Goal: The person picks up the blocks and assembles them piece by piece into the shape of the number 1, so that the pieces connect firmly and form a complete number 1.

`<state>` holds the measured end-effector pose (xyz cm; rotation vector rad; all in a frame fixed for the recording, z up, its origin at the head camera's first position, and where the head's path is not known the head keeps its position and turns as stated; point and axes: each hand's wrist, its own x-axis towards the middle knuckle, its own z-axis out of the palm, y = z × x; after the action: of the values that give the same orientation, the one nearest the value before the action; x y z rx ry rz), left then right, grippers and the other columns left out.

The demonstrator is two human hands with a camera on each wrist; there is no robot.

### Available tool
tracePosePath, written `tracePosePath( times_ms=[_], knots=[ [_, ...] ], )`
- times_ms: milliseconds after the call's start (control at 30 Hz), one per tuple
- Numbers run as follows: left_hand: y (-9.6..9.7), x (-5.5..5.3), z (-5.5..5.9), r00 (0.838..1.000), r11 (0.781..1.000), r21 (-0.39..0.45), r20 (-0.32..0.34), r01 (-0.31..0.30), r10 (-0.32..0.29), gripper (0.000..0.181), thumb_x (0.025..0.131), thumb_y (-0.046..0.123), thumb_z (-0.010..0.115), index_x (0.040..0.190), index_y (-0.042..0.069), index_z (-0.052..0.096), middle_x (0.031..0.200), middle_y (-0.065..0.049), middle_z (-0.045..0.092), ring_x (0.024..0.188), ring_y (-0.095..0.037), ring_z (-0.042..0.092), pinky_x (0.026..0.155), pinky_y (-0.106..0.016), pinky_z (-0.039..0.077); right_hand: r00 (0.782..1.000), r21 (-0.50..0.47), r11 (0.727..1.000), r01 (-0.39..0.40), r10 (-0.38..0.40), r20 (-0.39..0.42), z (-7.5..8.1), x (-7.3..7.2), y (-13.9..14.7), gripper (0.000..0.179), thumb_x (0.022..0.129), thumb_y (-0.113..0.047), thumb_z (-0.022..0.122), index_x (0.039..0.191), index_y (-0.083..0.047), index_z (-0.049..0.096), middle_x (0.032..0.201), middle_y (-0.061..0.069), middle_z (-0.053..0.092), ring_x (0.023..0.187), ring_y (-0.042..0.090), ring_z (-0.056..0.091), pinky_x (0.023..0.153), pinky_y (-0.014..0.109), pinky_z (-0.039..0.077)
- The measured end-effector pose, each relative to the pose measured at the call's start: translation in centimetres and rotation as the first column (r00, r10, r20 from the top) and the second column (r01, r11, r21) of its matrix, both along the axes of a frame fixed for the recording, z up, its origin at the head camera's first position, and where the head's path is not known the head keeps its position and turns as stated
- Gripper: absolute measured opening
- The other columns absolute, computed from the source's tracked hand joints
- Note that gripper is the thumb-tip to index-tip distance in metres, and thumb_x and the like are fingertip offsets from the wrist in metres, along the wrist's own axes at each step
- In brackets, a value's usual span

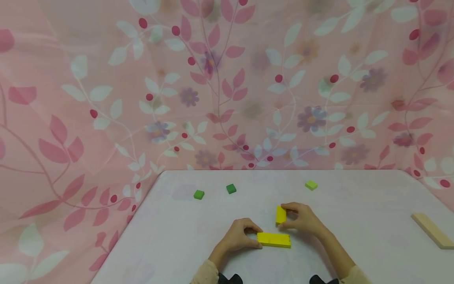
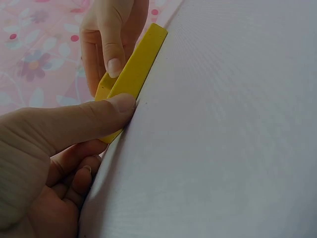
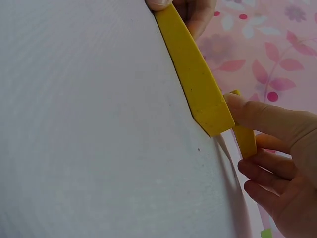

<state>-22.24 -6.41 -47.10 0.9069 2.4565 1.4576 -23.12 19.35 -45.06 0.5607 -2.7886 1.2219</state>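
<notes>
My left hand (image 1: 237, 237) pinches the left end of a long yellow block (image 1: 274, 240) between thumb and fingers, and the block lies flat on the white table. Just behind it, my right hand (image 1: 301, 217) grips a shorter yellow block (image 1: 281, 215), thumb on the near end and fingers at the far end. In the left wrist view the thumb presses on the long block (image 2: 141, 62). The right wrist view has the short block (image 3: 244, 141) partly hidden behind the long one; whether the two touch I cannot tell.
Two green cubes (image 1: 199, 195) (image 1: 231, 189) sit at the back left of the white table (image 1: 170, 244). A lime-green block (image 1: 311, 185) lies at the back right. A pale wooden plank (image 1: 433, 232) rests near the right edge. Flowered pink cloth (image 1: 248, 98) hangs behind.
</notes>
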Motion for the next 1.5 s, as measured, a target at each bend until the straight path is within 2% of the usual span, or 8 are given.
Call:
tracePosePath(
  times_ms=[233, 533, 933, 1233, 1500],
  knots=[
    [0.1, -0.1, 0.0, 1.0, 1.0, -0.008, 0.002, -0.001, 0.001, 0.033, 0.064, 0.012, 0.086, 0.095, 0.008, 0.074, 0.084, 0.008, 0.064, 0.078, -0.001, 0.054, 0.074, -0.018, 0.047, 0.998, 0.007, 1.0, 0.006, -0.007, 0.068, -0.2, 0.0, -0.8, 0.063, 0.068, -0.029, 0.084, 0.119, 0.002, 0.061, 0.119, 0.015, 0.062, 0.113, 0.034, 0.054, 0.097, 0.05, 0.04],
    [0.0, -0.1, -0.1, 1.0, 1.0, -0.016, 0.003, -0.005, 0.005, 0.032, 0.064, 0.012, 0.085, 0.094, 0.008, 0.074, 0.083, 0.01, 0.063, 0.077, -0.001, 0.053, 0.074, -0.018, 0.047, 0.998, 0.024, 0.998, -0.065, 0.065, 0.008, -0.4, 0.2, -1.5, 0.061, 0.071, -0.029, 0.082, 0.118, 0.003, 0.062, 0.117, 0.016, 0.063, 0.11, 0.035, 0.055, 0.095, 0.051, 0.041],
    [-0.1, -0.1, -0.1, 1.0, 1.0, -0.007, -0.008, 0.007, -0.007, 0.033, 0.065, 0.012, 0.085, 0.095, 0.008, 0.074, 0.083, 0.008, 0.064, 0.077, 0.0, 0.054, 0.074, -0.018, 0.047, 0.992, 0.052, 0.991, -0.122, 0.122, -0.007, -0.7, 0.3, -1.5, 0.06, 0.076, -0.031, 0.078, 0.122, 0.003, 0.059, 0.122, 0.016, 0.06, 0.114, 0.036, 0.053, 0.095, 0.052, 0.04],
    [0.0, 0.0, 0.0, 1.0, 1.0, -0.015, -0.017, 0.0, 0.0, 0.033, 0.064, 0.013, 0.086, 0.095, 0.008, 0.074, 0.084, 0.008, 0.064, 0.077, -0.001, 0.054, 0.074, -0.018, 0.047, 0.983, 0.062, 0.981, -0.182, 0.183, 0.002, -0.6, 0.2, -1.1, 0.058, 0.08, -0.032, 0.074, 0.124, 0.003, 0.057, 0.124, 0.017, 0.059, 0.115, 0.038, 0.051, 0.096, 0.054, 0.039],
    [0.1, 0.0, 0.0, 1.0, 1.0, -0.022, -0.015, -0.009, 0.008, 0.032, 0.065, 0.012, 0.085, 0.094, 0.008, 0.074, 0.085, 0.007, 0.065, 0.077, 0.0, 0.054, 0.075, -0.018, 0.047, 0.98, 0.066, 0.978, -0.199, 0.197, 0.026, -0.3, 0.4, -1.2, 0.056, 0.082, -0.034, 0.072, 0.123, 0.001, 0.059, 0.123, 0.014, 0.061, 0.114, 0.036, 0.052, 0.096, 0.055, 0.039]
  ],
)
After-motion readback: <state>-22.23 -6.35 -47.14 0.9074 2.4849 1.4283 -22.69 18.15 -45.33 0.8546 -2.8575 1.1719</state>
